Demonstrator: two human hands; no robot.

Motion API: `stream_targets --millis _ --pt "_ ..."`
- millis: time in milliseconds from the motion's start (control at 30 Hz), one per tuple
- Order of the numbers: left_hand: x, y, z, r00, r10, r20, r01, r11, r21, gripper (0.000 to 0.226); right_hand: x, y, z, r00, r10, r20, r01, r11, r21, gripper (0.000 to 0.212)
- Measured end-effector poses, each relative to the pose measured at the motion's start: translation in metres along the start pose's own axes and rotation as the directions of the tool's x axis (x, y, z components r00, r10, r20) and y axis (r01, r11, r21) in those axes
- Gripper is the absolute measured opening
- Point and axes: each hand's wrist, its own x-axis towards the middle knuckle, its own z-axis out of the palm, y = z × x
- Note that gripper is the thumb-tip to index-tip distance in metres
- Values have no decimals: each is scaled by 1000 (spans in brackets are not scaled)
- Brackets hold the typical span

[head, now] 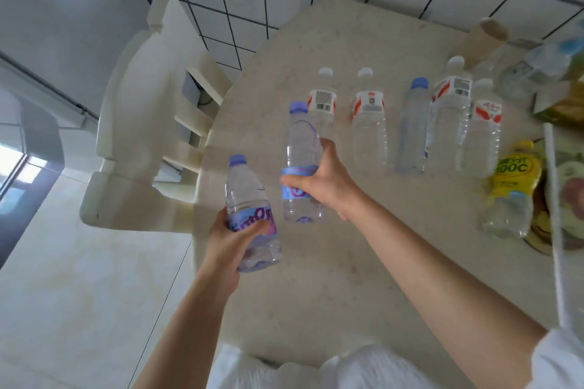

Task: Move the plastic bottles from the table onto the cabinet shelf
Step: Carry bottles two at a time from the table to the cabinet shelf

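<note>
Bottles with purple caps are gripped one in each hand above the beige table, the left hand curled round one bottle and the right hand round another, while six more bottles stand behind them.

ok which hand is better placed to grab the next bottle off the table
Neither is free yet. Left hand and right hand each hold a purple-capped bottle. Once emptied, the right: the remaining bottles stand on its side.

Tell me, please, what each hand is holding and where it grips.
The left hand grips one purple-capped bottle around its label; the right hand grips another likewise.
</note>
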Motion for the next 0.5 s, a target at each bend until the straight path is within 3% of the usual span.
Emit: stream_targets --millis 167,333,433,500 --pt "-34 -15 12 987 29 158 -30 1000 6 73 -62 49 -29 995 47 -87 -37 993 116 103" --pt "-76 -43 40 957 -10 289 -4 999 49 57 -123 103 -62 983 103 -150 -64 968 243 93" --pt "-102 -67 61 933 -35 359 9 997 74 75 -163 138 -84 970 136 -202 -75 956 284 89" --pt "-119 -83 74 903 -62 425 21 995 101 74 -188 159 -95 961 164 -222 -94 950 297 92"
